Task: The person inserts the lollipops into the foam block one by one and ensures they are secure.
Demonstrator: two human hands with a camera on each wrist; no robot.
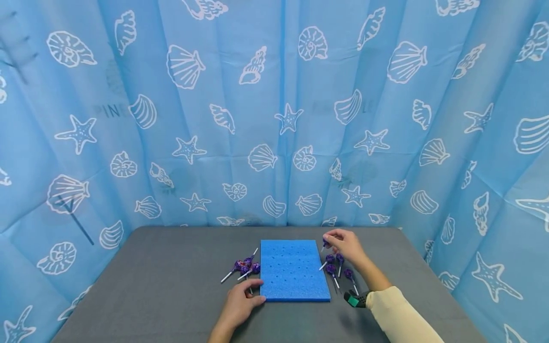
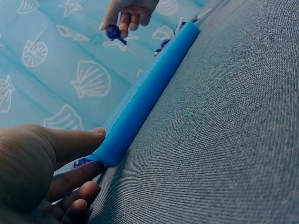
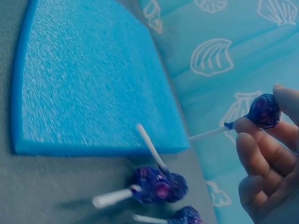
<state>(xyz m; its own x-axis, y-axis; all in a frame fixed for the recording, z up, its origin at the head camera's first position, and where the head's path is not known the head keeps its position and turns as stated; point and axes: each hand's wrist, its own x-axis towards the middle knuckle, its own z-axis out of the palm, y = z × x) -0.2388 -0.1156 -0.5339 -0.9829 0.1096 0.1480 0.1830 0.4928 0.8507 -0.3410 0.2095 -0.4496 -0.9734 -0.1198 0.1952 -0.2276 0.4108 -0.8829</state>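
A blue foam board (image 1: 296, 286) dotted with small holes lies flat on the table. My left hand (image 1: 241, 305) holds its near left corner, the thumb (image 2: 79, 142) and index finger on either side of that corner. Beyond the board's far right corner, my right hand (image 1: 345, 244) pinches a purple-wrapped lollipop (image 3: 265, 111) by its round head. The lollipop's white stick (image 3: 208, 134) points down and toward the board, above the table. Below that hand, several more purple lollipops (image 1: 330, 269) lie along the board's right side, one stick overlapping the board's edge in the head view.
Another cluster of purple lollipops (image 1: 239, 265) lies left of the board, close to its edge, sticks pointing different ways. The grey table (image 1: 171, 286) reaches back to a blue curtain (image 1: 266, 119) with white shell prints. A dark band (image 1: 356, 298) sits at the right wrist.
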